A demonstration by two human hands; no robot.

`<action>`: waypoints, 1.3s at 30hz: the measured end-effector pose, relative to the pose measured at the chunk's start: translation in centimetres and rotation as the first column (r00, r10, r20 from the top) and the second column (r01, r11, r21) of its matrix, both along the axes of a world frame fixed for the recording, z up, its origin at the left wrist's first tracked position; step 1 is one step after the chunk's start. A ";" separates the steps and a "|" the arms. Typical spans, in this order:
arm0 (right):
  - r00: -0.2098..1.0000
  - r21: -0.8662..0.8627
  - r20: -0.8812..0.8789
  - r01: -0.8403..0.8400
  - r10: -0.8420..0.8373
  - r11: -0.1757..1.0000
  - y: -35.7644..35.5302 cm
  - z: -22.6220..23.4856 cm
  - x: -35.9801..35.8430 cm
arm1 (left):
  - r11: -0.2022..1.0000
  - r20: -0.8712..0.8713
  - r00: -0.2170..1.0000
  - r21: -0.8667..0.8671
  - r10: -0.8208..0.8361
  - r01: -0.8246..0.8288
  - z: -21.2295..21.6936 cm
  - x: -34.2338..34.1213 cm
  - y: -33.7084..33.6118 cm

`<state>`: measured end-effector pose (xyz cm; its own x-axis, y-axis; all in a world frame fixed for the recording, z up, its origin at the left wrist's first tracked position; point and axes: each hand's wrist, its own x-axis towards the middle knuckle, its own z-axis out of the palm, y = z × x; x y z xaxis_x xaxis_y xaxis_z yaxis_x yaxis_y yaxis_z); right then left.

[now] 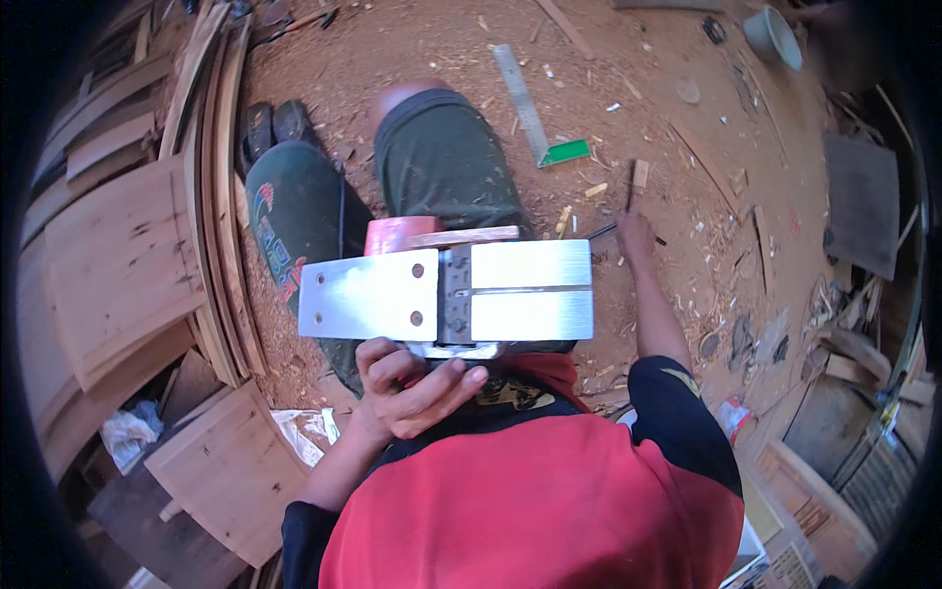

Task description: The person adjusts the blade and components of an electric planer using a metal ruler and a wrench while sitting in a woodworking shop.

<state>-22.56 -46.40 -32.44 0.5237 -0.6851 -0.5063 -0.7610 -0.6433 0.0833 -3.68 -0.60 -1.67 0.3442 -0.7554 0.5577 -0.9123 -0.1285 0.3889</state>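
Observation:
An electric hand planer [368,285] lies sole-up across my lap, its two bright metal sole plates facing me and the dark cutter slot between them. Its red body shows partly behind the plates. My left hand [412,388] has its fingers curled at the planer's near side, gripping it. Out to the right, my right hand [636,236] is down at the ground with its fingers closed around a thin dark tool [630,187], whose kind I cannot make out. A dark rod [603,232] lies beside that hand.
A try square [520,103] with a green handle lies on the dirt floor among wood chips. Boards and planks [128,265] are stacked on the left. A grey bucket [772,39] stands at the far right, and a dark panel [862,206] leans at the right.

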 end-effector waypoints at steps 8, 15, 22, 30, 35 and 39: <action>0.518 -0.230 0.852 0.235 0.078 0.944 -3.1 16.0 10.1 | 0.999 0.020 1.000 -0.036 -0.008 0.009 0.1 -0.1 0.6; 0.297 -0.045 0.955 0.058 0.026 0.997 0.7 30.3 17.1 | 0.999 -0.013 1.000 -0.038 -0.009 0.008 0.1 -0.2 0.6; 0.151 0.167 0.979 -0.218 -0.135 0.962 6.5 34.3 21.4 | 1.000 -0.040 0.999 0.018 -0.010 0.010 0.6 0.3 1.6; 0.158 0.340 0.941 -0.426 -0.300 0.839 10.0 35.6 23.2 | 0.959 -0.271 0.960 0.283 0.075 0.005 4.4 7.1 1.5; 0.216 0.462 0.887 -0.458 -0.409 0.759 11.1 35.5 24.0 | 0.939 -0.317 0.947 0.309 -0.051 0.154 4.7 8.2 -0.3; 0.329 0.725 0.674 -0.463 -0.661 0.509 11.2 35.1 24.2 | 0.942 -0.372 0.926 0.282 -0.068 0.182 4.0 8.0 -0.6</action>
